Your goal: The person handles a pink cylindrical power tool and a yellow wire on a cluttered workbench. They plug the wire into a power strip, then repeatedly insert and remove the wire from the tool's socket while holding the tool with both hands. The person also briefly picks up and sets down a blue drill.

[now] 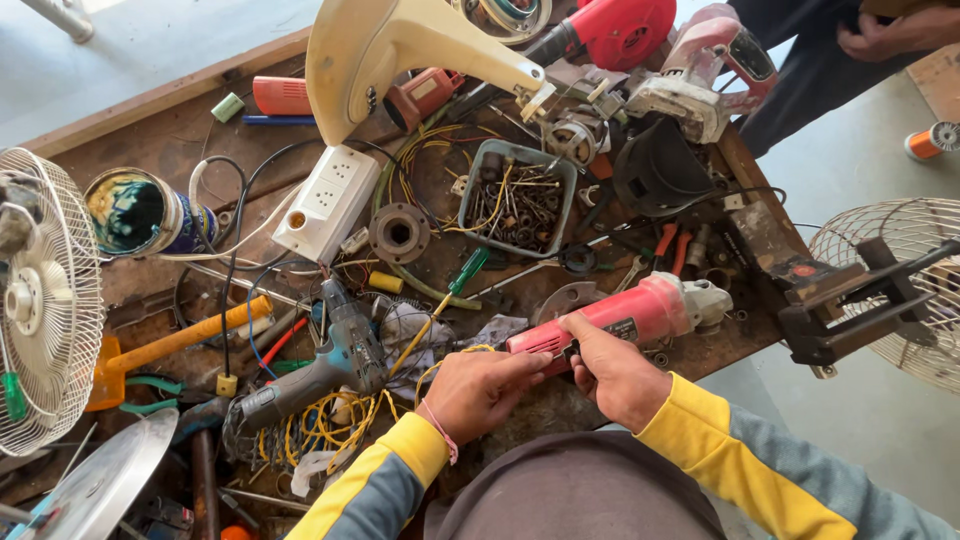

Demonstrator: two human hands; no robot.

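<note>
While the right hand clasps the red angle grinder steady at the bench's near edge, the left hand pinches its rear end, fingers curled.

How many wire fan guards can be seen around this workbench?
2. One fan guard stands at the left edge of the bench, its white blades showing behind the wires. The other fan guard sits off the bench's right end, partly cut off. Clutter may hide more.
</note>
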